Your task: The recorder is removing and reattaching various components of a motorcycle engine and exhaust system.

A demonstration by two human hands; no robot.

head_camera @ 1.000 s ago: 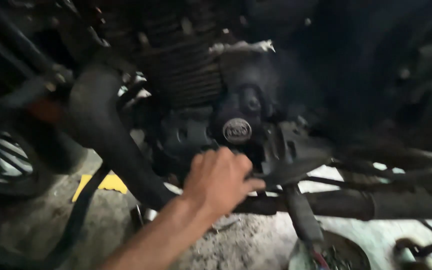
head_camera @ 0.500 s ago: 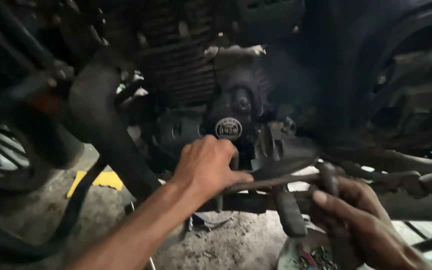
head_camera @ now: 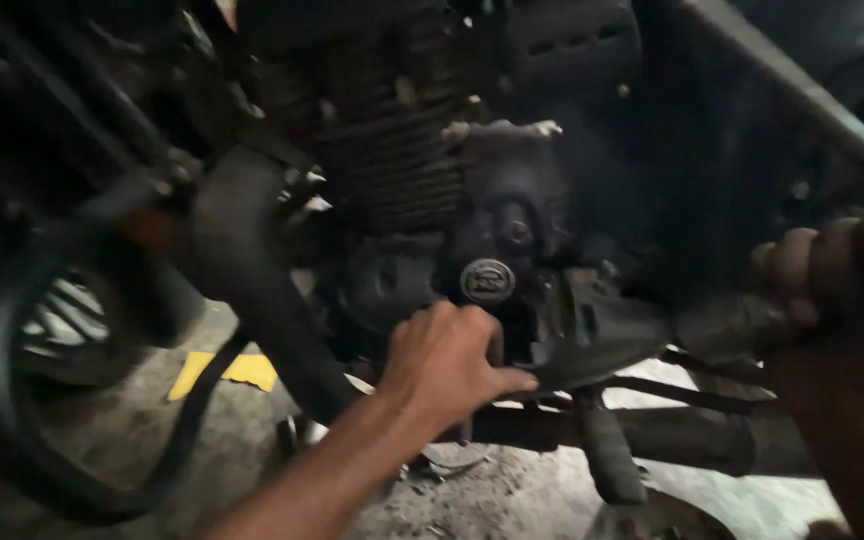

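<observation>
Left hand (head_camera: 447, 365) curls its fingers against the dark engine case (head_camera: 512, 240); right hand (head_camera: 822, 275) grips a grimy bar (head_camera: 722, 325), fingers closed.

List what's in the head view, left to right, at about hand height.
Spoked wheel → yellow scrap on the floor → dark exhaust pipe → left hand at the engine case → round emblem cap → grey bracket → right hand.

Left hand (head_camera: 447, 360) outstretched, fingers curled, thumb forward; right hand (head_camera: 832, 275) in closed grip, blurred.
</observation>
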